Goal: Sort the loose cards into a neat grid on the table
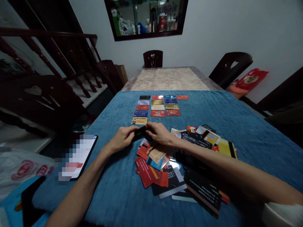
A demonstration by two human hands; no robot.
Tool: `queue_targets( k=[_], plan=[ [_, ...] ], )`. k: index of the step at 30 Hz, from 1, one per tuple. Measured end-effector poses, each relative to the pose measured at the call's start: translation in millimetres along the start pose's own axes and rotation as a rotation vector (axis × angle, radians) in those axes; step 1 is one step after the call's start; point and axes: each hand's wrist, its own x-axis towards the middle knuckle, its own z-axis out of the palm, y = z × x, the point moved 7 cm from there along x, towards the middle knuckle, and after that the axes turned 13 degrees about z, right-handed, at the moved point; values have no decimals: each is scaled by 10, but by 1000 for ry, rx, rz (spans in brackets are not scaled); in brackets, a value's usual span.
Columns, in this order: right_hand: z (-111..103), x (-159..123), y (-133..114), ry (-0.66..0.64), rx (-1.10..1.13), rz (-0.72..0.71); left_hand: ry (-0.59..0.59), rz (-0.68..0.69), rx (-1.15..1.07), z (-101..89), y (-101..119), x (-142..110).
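Pinching hands: left hand (122, 138) and right hand (159, 134) share the black card (139, 133), just short of the card rows (157, 107).
Yellow card (139, 121): nearest; a low knuckle could skew it.
Loose pile (149, 171): partly under the right forearm (213, 161); dragging could scatter it.

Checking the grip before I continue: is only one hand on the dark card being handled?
No, the left hand holds one end of the dark card while the right hand holds the other.

A blue cloth (208, 108) on the table (170, 78) bears rowed cards (157, 107), heaped cards (168, 181) and a phone (81, 154)
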Motion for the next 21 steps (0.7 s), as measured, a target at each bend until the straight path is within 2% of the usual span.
queue_targets(
  k=[5,8,11,14,18,21],
  plan=[
    [-165,-19,-48,163,199,-151,65,53,-50,-29,48,8],
    [-289,-40,-128,245,222,-276,70,60,-67,-25,70,16],
    [-356,-40,-215,313,119,-362,83,33,-77,-33,62,13],
    [-352,-23,-295,367,-37,-400,168,-3,-105,-104,44,-3],
    [-243,-6,-426,344,-192,-445,273,-16,-165,-176,39,-21],
    [-154,-2,-529,318,-255,-463,297,-31,-229,-140,0,-23]
  ],
)
